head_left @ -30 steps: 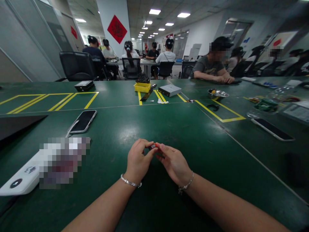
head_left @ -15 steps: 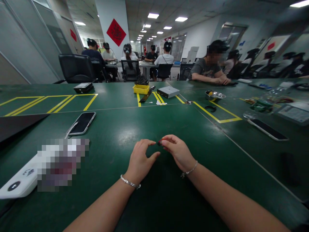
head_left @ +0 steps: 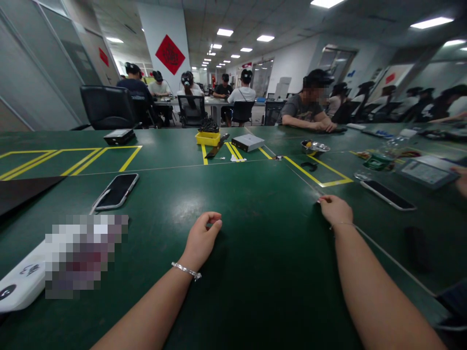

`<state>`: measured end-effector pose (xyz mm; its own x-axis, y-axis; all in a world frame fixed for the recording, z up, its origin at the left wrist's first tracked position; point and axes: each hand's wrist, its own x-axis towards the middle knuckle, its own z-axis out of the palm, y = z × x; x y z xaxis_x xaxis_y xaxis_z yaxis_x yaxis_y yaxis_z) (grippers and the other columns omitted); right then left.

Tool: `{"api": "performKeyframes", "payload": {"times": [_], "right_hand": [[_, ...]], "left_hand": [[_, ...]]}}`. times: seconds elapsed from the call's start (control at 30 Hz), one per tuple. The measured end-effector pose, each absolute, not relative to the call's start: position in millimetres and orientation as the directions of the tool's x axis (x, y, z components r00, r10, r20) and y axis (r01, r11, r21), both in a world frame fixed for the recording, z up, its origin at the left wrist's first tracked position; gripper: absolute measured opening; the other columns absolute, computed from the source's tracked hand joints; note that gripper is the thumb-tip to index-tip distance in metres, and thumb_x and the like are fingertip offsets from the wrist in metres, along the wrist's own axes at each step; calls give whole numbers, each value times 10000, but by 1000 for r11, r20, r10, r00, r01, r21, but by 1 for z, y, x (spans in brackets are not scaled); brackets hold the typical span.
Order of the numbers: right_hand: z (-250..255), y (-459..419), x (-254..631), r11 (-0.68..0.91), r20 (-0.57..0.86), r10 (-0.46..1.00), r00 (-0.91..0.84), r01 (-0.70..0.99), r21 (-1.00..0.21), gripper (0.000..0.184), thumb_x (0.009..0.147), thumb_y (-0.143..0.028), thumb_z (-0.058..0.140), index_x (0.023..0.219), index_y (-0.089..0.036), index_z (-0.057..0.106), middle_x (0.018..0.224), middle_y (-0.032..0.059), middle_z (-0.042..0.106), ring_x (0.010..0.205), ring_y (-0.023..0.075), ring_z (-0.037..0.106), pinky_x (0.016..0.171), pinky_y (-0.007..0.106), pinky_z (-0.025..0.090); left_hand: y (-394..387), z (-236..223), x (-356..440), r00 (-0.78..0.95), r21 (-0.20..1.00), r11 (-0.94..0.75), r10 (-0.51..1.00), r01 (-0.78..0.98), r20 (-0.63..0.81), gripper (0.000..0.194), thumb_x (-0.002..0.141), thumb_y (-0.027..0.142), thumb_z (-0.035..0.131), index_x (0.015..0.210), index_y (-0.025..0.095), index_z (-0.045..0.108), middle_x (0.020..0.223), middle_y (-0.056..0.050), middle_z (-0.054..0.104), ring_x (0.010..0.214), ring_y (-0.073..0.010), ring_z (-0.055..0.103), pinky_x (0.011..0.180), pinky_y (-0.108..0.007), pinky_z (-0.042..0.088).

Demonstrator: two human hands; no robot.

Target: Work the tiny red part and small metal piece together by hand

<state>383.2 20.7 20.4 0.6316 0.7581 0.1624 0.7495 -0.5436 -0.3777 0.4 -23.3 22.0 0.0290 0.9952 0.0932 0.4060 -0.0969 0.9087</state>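
Note:
My right hand (head_left: 336, 212) reaches out over the green table (head_left: 270, 272), close to the pale seam. Its thumb and fingers pinch a small dark and red piece (head_left: 318, 200), too tiny to name and mostly covered by the fingertips. Left of centre, my left hand (head_left: 203, 238) hovers low above the table with curled fingers, thumb tip close to the index tip. Nothing shows between them. Both wrists wear silvery bracelets.
Phones lie at left (head_left: 118, 191) and right (head_left: 388, 195). A white device (head_left: 27, 277) sits at the lower left. Farther back are a yellow bin (head_left: 207, 139), a grey metal box (head_left: 248, 142) and a metal bowl (head_left: 315, 146). A co-worker's hand (head_left: 461, 181) enters at the right edge.
My right hand has moved away to the right with the small piece, leaving my left hand. My left hand has shifted slightly left, its thumb and index finger drawing together. The view has turned slightly right.

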Motion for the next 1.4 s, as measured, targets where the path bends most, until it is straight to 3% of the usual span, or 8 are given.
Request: {"api": "performKeyframes", "payload": {"times": [0.23, 0.37, 0.5, 0.7, 0.83, 0.93, 1.07, 1.4], "right_hand": [[22, 23, 369, -527, 339, 734, 589, 808, -263, 360, 737, -286, 349, 934, -128, 606, 953, 171, 571, 894, 275, 500, 722, 399, 381], [35, 24, 303, -51, 509, 845, 164, 972, -229, 351, 767, -259, 338, 996, -103, 555, 1010, 130, 558, 975, 212, 462, 863, 373, 327], [31, 3, 208, 473, 407, 838, -362, 855, -212, 373, 798, -298, 326, 1094, -146, 494, 1125, 77, 506, 1086, 175, 385, 942, 347, 273], [20, -17, 158, 688, 177, 725, -666, 693, -215, 538, 778, -431, 349, 1245, -166, 318, 1270, 83, 368, 1178, 200, 283, 943, 378, 269], [32, 8, 213, 531, 255, 832, -492, 840, -111, 396, 797, -304, 341, 1163, -184, 434, 1149, 60, 499, 1086, 176, 400, 928, 352, 290], [37, 23, 282, 151, 364, 921, -139, 989, -4, 392, 733, -127, 365, 1102, -129, 496, 1089, 106, 528, 1030, 194, 441, 896, 335, 318], [30, 23, 361, -274, 276, 927, 253, 961, 38, 469, 667, -90, 396, 1120, -166, 491, 1096, 126, 512, 962, 235, 487, 792, 348, 379], [22, 23, 387, -428, 96, 887, 451, 883, -192, 298, 699, -262, 442, 944, -216, 604, 940, 73, 602, 794, 225, 541, 653, 322, 395]], "left_hand": [[-23, 21, 0, 61, 928, -71, 997, 366, 52, 210, 728, 307, 468, 887, 192, 544, 916, -34, 593, 847, -157, 545, 758, -294, 407], [-23, 15, 2, 139, 943, -113, 988, 312, 73, 251, 731, 254, 471, 974, 202, 507, 1025, -40, 575, 955, -146, 520, 850, -299, 379], [-23, 10, 4, 196, 935, -178, 973, 308, 121, 342, 734, 189, 449, 1076, 213, 453, 1142, -35, 515, 1072, -136, 448, 940, -302, 311], [-23, 9, 4, 204, 897, -192, 972, 398, 118, 390, 745, 187, 425, 1134, 213, 422, 1177, -40, 489, 1081, -150, 444, 945, -304, 313], [-26, 13, 3, 192, 886, -163, 978, 434, 86, 380, 760, 249, 433, 1138, 223, 419, 1141, -45, 516, 1070, -160, 456, 912, -303, 347], [-27, 17, 2, 190, 875, -142, 980, 463, 59, 370, 759, 268, 441, 1127, 228, 430, 1114, -45, 534, 1058, -163, 466, 891, -305, 363], [-28, 18, 2, 199, 867, -147, 978, 475, 57, 336, 765, 286, 431, 1095, 231, 459, 1089, -43, 546, 1031, -163, 483, 864, -309, 374], [-28, 19, 2, 193, 906, -140, 979, 400, 66, 289, 747, 301, 457, 1017, 223, 522, 1045, -49, 571, 984, -186, 507, 846, -339, 371]]}}
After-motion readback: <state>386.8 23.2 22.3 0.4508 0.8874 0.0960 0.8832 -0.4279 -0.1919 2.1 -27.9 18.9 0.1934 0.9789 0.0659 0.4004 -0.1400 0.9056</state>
